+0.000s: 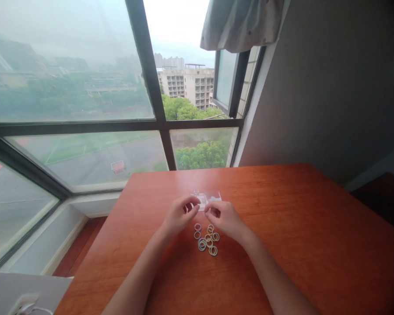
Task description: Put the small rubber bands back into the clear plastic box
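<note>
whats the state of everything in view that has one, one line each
left hand: curled, grip unclear
right hand: curled, grip unclear
rings: loose on the table, some overlapping
clear plastic: lying on the table, details unclear
hinged window: open
curtain: hanging in folds

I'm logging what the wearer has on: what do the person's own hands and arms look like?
The ungloved left hand and ungloved right hand join slim, bare left and right forearms. No sleeves, watch or bracelet show, nor visible markings; any rings are hard to rule out.
</note>
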Demonstrator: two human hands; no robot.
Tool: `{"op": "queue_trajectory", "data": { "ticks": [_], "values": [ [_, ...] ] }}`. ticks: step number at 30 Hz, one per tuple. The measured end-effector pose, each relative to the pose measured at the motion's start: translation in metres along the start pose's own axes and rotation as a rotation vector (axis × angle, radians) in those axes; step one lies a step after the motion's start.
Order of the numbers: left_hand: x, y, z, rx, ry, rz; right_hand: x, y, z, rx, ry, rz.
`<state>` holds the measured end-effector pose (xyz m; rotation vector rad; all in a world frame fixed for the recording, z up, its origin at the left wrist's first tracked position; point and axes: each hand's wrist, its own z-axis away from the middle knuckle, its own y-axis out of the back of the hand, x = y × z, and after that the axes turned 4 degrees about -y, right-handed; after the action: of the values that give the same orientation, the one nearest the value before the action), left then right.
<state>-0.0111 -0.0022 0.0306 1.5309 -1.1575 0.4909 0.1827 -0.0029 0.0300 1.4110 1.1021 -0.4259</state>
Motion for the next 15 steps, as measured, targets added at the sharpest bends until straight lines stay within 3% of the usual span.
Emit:
{"op": "queue_trajectory", "data": {
  "ticks": [3,10,15],
  "values": [
    [0.008,-0.005,0.001,-0.061,-0.040,0.041,0.000,0.000,-0.001,0.085,-0.020,-0.043],
    [0.006,-0.012,0.001,-0.002,-0.047,-0.025,0.002,-0.001,-0.001,0.104,-0.009,-0.060],
    [-0.007,-0.006,-0.001,0.203,0.013,-0.119,0.005,0.002,-0.003,0.144,-0.025,-0.021]
  ]
}}
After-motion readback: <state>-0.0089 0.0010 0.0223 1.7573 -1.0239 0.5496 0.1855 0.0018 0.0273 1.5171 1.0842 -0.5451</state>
